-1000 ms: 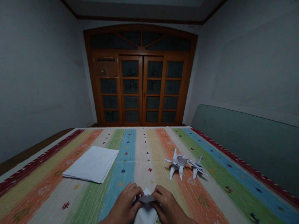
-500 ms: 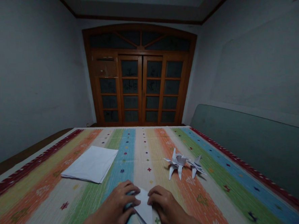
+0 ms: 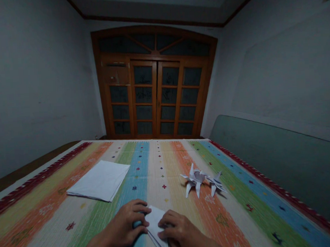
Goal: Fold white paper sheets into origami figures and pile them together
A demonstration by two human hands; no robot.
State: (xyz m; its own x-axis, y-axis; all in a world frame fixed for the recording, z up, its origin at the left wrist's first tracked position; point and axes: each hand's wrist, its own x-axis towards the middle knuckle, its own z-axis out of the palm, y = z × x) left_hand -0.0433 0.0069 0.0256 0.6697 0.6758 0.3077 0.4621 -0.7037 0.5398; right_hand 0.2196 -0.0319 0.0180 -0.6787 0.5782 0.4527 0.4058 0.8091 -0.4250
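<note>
A small folded white paper (image 3: 154, 220) with several layers lies at the near edge of the view, its narrow end toward me. My left hand (image 3: 132, 222) grips its left edge, with the fingertips on top and the thumb at the side. From the right, my right hand (image 3: 179, 228) has curled fingers pressed on the paper's upper face, covering its right part. Past my right hand stand two spiky folded-paper figures (image 3: 195, 179), touching or nearly touching each other. At the left lies a stack of white paper sheets (image 3: 100, 181).
A striped, patterned cloth (image 3: 84, 225) covers the table. A pale green panel (image 3: 267, 158) runs along the right side. Behind the table are wooden doors with glass panes (image 3: 157, 96), between white walls.
My right hand has moved left, further over the folded paper. My left hand and the paper have shifted slightly left. The sheets and paper figures stay put.
</note>
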